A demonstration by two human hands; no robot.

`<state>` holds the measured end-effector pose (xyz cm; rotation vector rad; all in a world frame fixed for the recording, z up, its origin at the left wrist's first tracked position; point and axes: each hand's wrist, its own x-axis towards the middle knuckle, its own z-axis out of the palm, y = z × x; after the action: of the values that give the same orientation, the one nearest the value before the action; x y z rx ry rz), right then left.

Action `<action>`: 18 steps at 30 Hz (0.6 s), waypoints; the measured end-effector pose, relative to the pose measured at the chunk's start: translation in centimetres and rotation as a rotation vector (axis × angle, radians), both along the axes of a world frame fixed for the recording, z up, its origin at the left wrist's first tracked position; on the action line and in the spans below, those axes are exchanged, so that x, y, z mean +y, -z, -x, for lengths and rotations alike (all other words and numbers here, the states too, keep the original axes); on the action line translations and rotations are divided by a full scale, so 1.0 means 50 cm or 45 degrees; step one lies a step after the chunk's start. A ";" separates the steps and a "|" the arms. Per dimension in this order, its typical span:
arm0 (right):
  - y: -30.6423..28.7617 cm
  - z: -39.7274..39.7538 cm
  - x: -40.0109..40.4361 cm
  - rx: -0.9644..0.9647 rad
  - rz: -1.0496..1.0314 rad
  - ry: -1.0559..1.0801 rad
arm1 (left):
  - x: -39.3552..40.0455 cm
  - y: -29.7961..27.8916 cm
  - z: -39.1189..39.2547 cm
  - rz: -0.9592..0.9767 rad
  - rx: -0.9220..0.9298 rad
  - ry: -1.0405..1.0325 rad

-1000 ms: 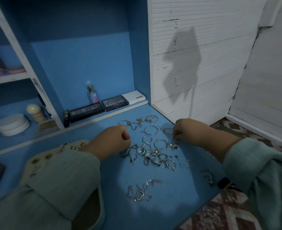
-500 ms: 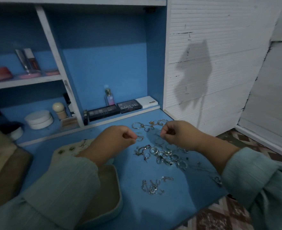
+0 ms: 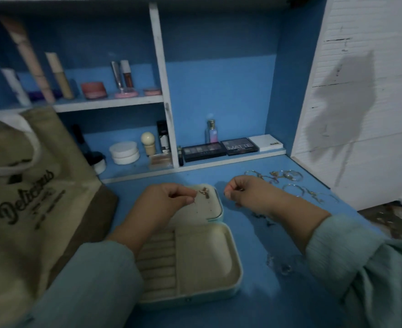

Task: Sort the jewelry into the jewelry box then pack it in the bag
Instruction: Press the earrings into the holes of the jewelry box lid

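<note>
An open cream jewelry box [image 3: 233, 273] lies on the blue desk, its lid panel [image 3: 209, 209] flat behind it with a small earring pinned near the top. My left hand [image 3: 164, 202] hovers over the lid and pinches a tiny piece of jewelry. My right hand [image 3: 245, 192] is just right of the lid, fingers curled, pinching something very small. Loose bangles and earrings [image 3: 290, 183] lie on the desk to the right, partly hidden by my right arm. A beige tote bag [image 3: 25, 197] printed "Delicious" stands at the left.
Eyeshadow palettes [image 3: 221, 149], a perfume bottle [image 3: 211, 132] and jars stand on the low shelf behind the desk. More cosmetics fill the upper shelf [image 3: 100, 102]. A white wall panel [image 3: 360, 102] bounds the right; the desk edge drops to patterned floor there.
The view has swung left, bringing the box and bag into sight. Both hands moved left from over the jewelry pile to the box lid, still pinching small pieces.
</note>
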<state>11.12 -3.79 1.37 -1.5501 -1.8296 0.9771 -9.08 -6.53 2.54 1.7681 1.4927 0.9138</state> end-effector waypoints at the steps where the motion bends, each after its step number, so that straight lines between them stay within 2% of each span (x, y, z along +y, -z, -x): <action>1: 0.003 0.011 0.005 -0.026 -0.012 -0.003 | 0.000 0.004 0.010 0.001 -0.009 -0.022; 6: 0.019 0.053 0.029 -0.091 -0.026 0.004 | 0.005 0.028 0.046 -0.002 -0.070 -0.124; 11: 0.019 0.071 0.041 -0.142 -0.089 -0.004 | 0.014 0.043 0.060 -0.063 0.066 -0.123; 18: 0.008 0.087 0.051 -0.178 -0.095 -0.050 | 0.011 0.055 0.062 -0.104 0.086 -0.140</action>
<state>6.75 -1.22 0.97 -1.5775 -1.9761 0.8263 -12.19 -5.98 -0.22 1.8062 1.6302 0.9915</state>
